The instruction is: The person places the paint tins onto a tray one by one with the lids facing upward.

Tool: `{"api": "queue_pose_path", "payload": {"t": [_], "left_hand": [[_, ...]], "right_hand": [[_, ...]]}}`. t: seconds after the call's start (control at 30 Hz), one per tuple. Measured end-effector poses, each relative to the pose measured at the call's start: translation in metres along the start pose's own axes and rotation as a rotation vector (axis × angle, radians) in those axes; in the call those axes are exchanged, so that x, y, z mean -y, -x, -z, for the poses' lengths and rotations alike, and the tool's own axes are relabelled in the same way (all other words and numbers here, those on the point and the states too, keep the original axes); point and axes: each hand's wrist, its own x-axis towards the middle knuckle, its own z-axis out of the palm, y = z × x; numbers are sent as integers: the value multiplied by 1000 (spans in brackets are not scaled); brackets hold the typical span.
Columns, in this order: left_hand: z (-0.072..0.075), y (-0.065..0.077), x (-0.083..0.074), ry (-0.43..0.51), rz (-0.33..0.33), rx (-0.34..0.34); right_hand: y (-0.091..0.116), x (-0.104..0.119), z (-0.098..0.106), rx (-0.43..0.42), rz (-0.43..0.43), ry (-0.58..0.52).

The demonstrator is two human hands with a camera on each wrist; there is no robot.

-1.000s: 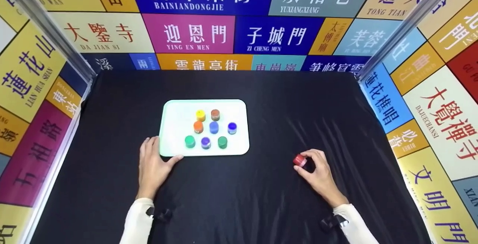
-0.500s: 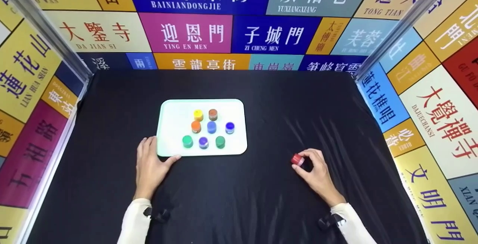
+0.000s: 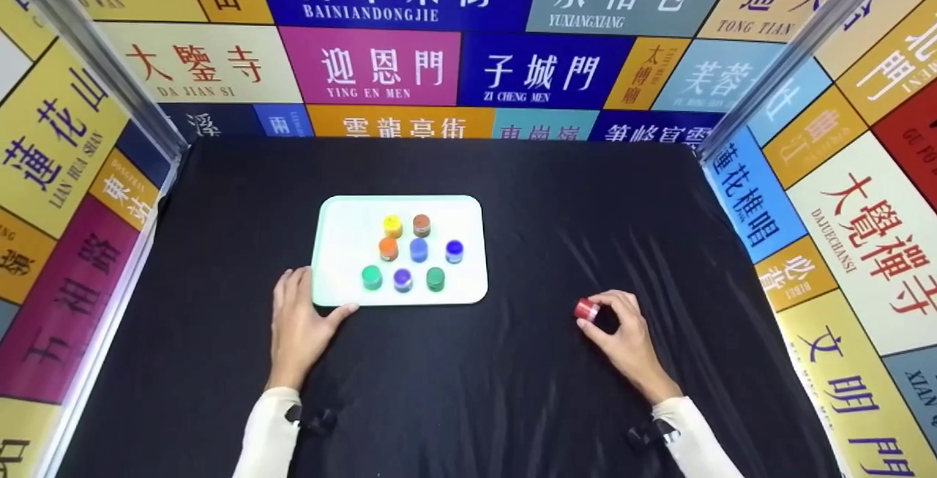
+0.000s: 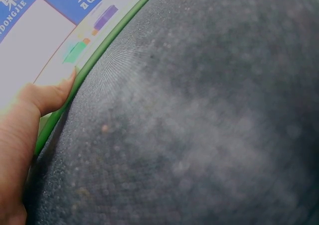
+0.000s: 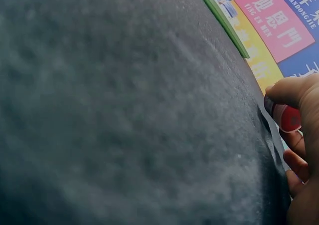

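In the head view my left hand [image 3: 300, 328] holds the near-left corner of a white tray [image 3: 337, 244]. Its thumb [image 4: 60, 91] lies at the tray's green rim [image 4: 107, 43] in the left wrist view, while the fingers lie along the left side. Out to the right, my right hand [image 3: 626, 339] pinches a small red paint pot [image 3: 585, 309] between thumb and fingers. That pot is tipped on its side, close over the black cloth. On the tray stand several similar pots, among them yellow [image 3: 392, 226], brown [image 3: 421, 225], orange [image 3: 388, 249] and purple [image 3: 402, 279].
Black cloth [image 3: 468, 383] covers the table, with creases on the right. Printed sign panels [image 3: 370, 68] wall the back and both sides. Metal posts [image 3: 805, 53] rise at the back corners. Dark straps with small devices [image 3: 651, 432] sit at both wrists.
The red pot turns slightly in my right hand's fingers. My left hand stays at the tray corner, and the pots on the tray keep their places.
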Motion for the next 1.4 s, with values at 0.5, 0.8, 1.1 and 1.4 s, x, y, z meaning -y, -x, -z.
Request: {"api": "queue_pose_path", "payload": {"t": [0.5, 0.8, 1.1, 1.4], "left_hand": [[1, 1, 1, -3, 1, 11], [-1, 0, 2, 2, -19, -5], [-1, 0, 1, 10, -19, -8], [-1, 0, 1, 3, -18, -5]], "right_hand": [[-24, -2, -8, 41, 13, -24], [-49, -3, -20, 110, 58, -31], [-70, -1, -35, 204, 18, -24], [-86, 5, -50, 272, 2, -33]]}}
